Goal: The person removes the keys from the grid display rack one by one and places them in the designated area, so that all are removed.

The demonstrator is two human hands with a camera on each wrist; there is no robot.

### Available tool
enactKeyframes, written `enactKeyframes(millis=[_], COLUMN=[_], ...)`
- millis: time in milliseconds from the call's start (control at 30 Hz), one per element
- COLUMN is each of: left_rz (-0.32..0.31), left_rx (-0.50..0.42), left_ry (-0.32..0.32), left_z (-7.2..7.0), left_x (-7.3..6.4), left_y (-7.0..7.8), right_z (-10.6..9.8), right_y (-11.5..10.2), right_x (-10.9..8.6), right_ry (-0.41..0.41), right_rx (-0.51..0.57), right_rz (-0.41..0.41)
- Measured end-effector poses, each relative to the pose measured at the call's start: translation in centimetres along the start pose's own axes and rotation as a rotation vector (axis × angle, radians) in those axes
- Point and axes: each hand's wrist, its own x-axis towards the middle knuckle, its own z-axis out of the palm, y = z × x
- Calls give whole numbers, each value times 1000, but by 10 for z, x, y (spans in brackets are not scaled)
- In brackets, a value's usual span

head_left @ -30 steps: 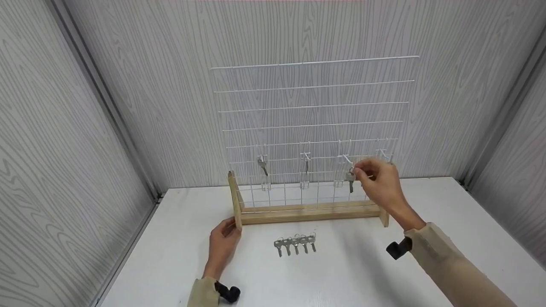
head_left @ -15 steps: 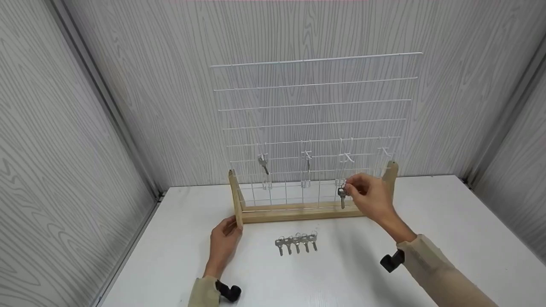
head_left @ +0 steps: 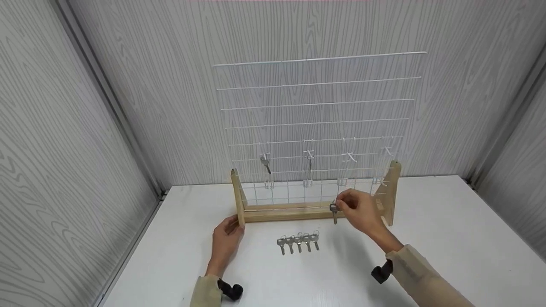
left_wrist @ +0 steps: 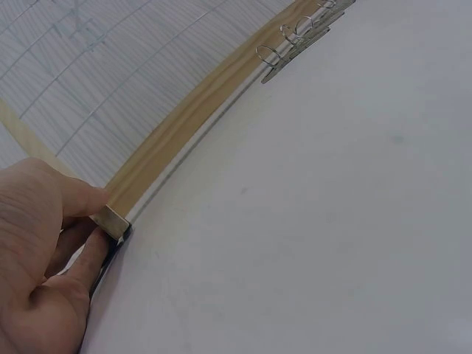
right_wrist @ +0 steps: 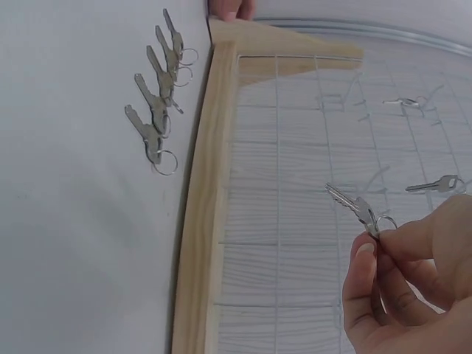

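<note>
My right hand (head_left: 360, 211) pinches a silver key (head_left: 334, 208) near its ring, in front of the rack's lower right part. In the right wrist view, that key (right_wrist: 358, 209) sticks out from between thumb and fingertips. My left hand (head_left: 226, 241) grips the front end of the wooden left foot (left_wrist: 109, 219) of the stand, with thumb and fingers on either side. Above the stand's wooden bar (head_left: 290, 216) rises a white wire grid (head_left: 320, 59). One key (head_left: 265, 163) hangs on the left upper hook, and another key (head_left: 310, 164) on the hook beside it.
Several keys with rings (head_left: 299, 243) lie in a row on the white table (head_left: 273, 281) before the stand. Two upper hooks on the right, one hook (head_left: 350, 157) and the outermost hook (head_left: 387, 151), carry no key. Grey wood-grained panels (head_left: 170, 85) enclose the table.
My right hand has moved down and left, away from the third upper hook, with the key still pinched. The left hand keeps its hold on the stand's foot.
</note>
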Motion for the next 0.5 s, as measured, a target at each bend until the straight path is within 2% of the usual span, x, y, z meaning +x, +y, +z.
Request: enactKeyframes(millis=[233,500], left_rz=[3,-8], left_rx=[32,50], left_ry=[11,21], left_z=[2,3], left_x=[2,1], left_y=[1,-1], right_z=[18,34], right_y=[16,31], right_x=[-4,-11], right_ry=[-22,-66], right_rx=[2,55], right_rz=[15,59])
